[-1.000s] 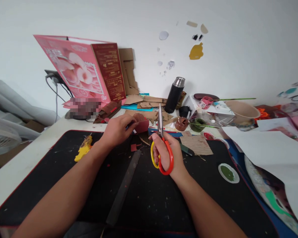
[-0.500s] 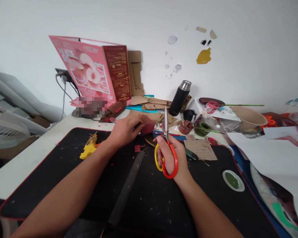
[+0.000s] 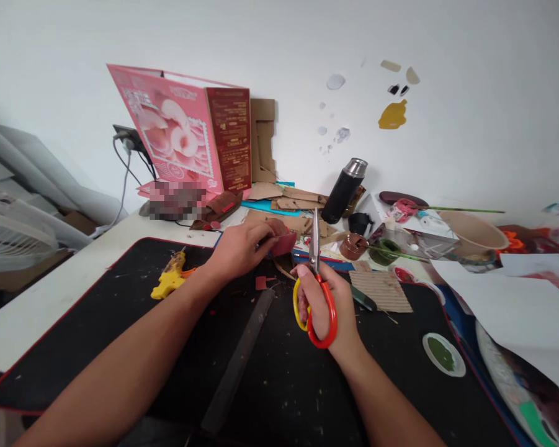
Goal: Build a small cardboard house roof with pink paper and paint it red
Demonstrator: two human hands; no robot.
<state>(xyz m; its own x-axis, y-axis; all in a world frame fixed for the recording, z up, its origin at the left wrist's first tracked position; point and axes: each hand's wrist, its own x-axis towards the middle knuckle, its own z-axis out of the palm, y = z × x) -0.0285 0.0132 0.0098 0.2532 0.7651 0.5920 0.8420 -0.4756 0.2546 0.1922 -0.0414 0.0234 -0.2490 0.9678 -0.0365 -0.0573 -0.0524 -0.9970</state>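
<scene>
My right hand (image 3: 328, 307) grips a pair of scissors (image 3: 315, 248) by its red and yellow handles, with the blades together and pointing up and away from me. My left hand (image 3: 244, 249) pinches a small dark red piece of card or paper (image 3: 285, 244), just left of the blades and apart from them. Below it on the black mat (image 3: 167, 360) lies a little red square scrap (image 3: 261, 283). A long dark strip (image 3: 239, 357), perhaps a ruler, runs toward me between my forearms. A green-handled tool (image 3: 363, 298) rests beside my right hand.
A yellow glue gun (image 3: 168, 276) lies left of my forearm. Behind stand a pink box (image 3: 181, 133) and a black thermos (image 3: 344, 192). Paint jars (image 3: 353, 246), corrugated cardboard (image 3: 381, 290) and a dish of green paint (image 3: 443, 354) are on the right.
The view has shifted slightly, so the whole scene sits a little further right. Both hands keep their holds, the left on the red piece and the right on the scissors.
</scene>
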